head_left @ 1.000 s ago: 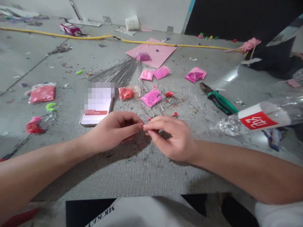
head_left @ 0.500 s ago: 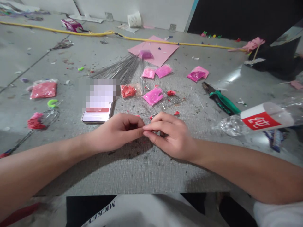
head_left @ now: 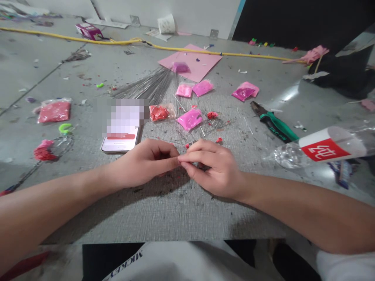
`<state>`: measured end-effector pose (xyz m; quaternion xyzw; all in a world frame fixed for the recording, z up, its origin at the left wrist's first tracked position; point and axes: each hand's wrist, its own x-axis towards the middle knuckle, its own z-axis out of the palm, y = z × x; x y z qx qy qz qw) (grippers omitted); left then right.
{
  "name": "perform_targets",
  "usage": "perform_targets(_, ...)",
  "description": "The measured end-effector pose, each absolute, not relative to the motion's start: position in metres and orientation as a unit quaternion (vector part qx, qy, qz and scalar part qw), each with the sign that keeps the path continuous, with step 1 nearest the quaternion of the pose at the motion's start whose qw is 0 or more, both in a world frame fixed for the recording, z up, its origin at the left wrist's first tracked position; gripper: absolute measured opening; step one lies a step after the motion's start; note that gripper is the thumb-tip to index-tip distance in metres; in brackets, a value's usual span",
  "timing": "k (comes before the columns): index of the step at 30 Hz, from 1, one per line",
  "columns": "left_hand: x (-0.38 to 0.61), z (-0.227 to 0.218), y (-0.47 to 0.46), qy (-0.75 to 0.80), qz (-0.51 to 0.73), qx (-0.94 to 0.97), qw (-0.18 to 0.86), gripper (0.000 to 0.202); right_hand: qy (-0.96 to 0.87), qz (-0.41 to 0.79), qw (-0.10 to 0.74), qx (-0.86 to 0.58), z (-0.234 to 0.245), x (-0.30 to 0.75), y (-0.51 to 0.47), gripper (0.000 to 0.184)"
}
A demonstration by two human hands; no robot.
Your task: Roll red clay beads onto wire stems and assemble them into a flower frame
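Note:
Over the grey table (head_left: 164,218), my left hand (head_left: 146,162) and my right hand (head_left: 213,166) meet at the fingertips. Both are closed in a pinch, and whatever lies between the fingers is hidden or too small to make out. Just beyond the knuckles lie thin wires and small red bits of clay. A phone (head_left: 120,144) is close to my left wrist. Past the fingertips are an opened packet of red clay (head_left: 159,112) and a bright pink clay packet (head_left: 190,119). A bent wire piece with red clay (head_left: 212,115) lies to their right.
Green-handled pliers (head_left: 277,125) and a plastic bottle (head_left: 324,144) lie on the right. Behind are a bundle of thin wires (head_left: 146,86), pink paper (head_left: 202,58) and a yellow cable (head_left: 117,41). A red clay packet (head_left: 54,111) and a clay-topped wire shape (head_left: 45,152) are at left.
My joined fingertips have shifted very slightly to the right. Both hands keep the same pinch, and the things on the table stay where they were.

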<state>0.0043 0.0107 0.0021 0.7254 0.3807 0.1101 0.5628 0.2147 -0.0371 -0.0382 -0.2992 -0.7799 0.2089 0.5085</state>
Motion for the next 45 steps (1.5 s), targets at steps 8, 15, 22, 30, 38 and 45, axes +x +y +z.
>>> perform_targets(8, 0.005, 0.000, 0.008, 0.367, 0.132, 0.762, 0.517, 0.029, -0.778, 0.216, 0.504, -0.308, -0.037, 0.214, -0.038, 0.010)
perform_targets(15, 0.000, 0.001, 0.005, 0.280, 0.206, 0.876, 0.335, 0.021, -0.744, 0.326, 0.463, -0.355, -0.033, 0.214, -0.042, 0.008)
perform_targets(22, -0.002, 0.005, 0.004, 0.221, 0.245, 0.912, 0.244, 0.014, -0.615, 0.518, 0.460, -0.376, -0.035, 0.211, -0.045, 0.017)
perform_targets(30, 0.001, 0.001, 0.005, 0.306, 0.233, 0.856, 0.346, 0.024, -0.497, 0.643, 0.468, -0.348, -0.036, 0.207, -0.040, 0.022)
perform_targets(38, -0.006, 0.012, 0.022, 0.196, 0.128, 0.923, 0.304, 0.014, -0.514, 0.592, 0.495, -0.374, -0.035, 0.211, -0.039, 0.023)
perform_targets(45, -0.007, 0.005, 0.015, 0.186, 0.046, 0.950, 0.246, 0.021, -0.550, 0.564, 0.494, -0.369, -0.038, 0.212, -0.040, 0.021)
